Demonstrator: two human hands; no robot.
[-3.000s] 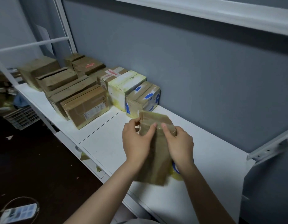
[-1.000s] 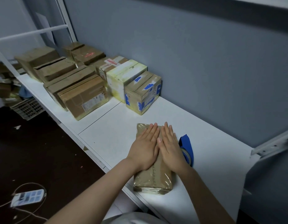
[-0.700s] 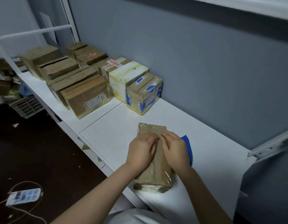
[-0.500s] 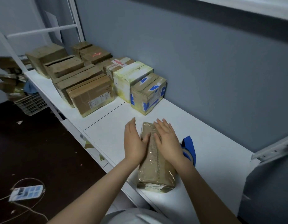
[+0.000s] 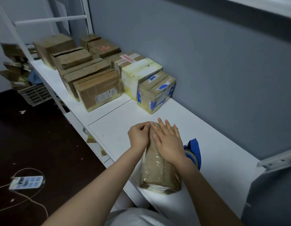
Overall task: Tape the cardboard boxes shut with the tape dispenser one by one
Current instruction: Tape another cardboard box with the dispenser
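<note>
- Your box (image 5: pixel 159 175) lies at the front edge of the bench (image 5: pixel 223 152) with shiny tape (image 5: pixel 157 162) on top, so I think it is nearly done.
- Your right hand (image 5: pixel 168 145) lies flat on it, fingers straight.
- Your left hand (image 5: pixel 138 138) curls at its far end. I cannot tell if it pinches anything.
- The dispenser (image 5: pixel 194 150) sits just beside the box.
- More boxes (image 5: pixel 96 88) wait at the far left end.

Views: one. Head camera, wide-angle (worn by the person). Position: at the front edge of the white shelf (image 5: pixel 219 141), close above it. Facing: forward and down, slanting toward the shelf's left end. Frame takes in grey wall (image 5: pixel 206 62) behind the shelf, dark floor (image 5: pixel 35 144) before it.
</note>
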